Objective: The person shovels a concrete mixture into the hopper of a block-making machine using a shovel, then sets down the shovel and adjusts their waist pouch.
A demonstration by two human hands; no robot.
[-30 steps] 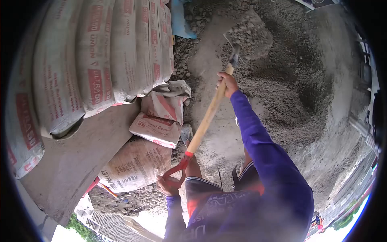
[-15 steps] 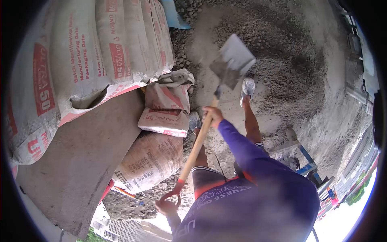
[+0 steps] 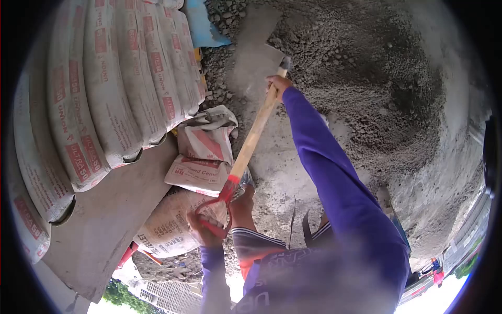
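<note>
A shovel (image 3: 256,133) with a wooden shaft and a red D-shaped grip runs diagonally in front of me. My left hand (image 3: 205,229) is closed around the red grip, low and to the left. Farther up, my right hand (image 3: 278,87) wraps the shaft just behind the dark metal socket, its arm stretched forward. The blade lies at the mix of sand and gravel (image 3: 340,68), and most of it cannot be told apart from the grey ground. Beside the shaft on the left sits a crumpled cement bag (image 3: 201,172).
Stacked cement sacks (image 3: 117,89) fill the left side above a flat grey board (image 3: 112,209). A brown woven sack (image 3: 170,225) lies under the crumpled bag. A blue sheet (image 3: 201,23) is at the top. A distant person (image 3: 437,275) shows at lower right.
The shovel blade has dropped from its raised position to the ground ahead. My right arm has reached farther forward, and my left hand has moved up and slightly left with the grip.
</note>
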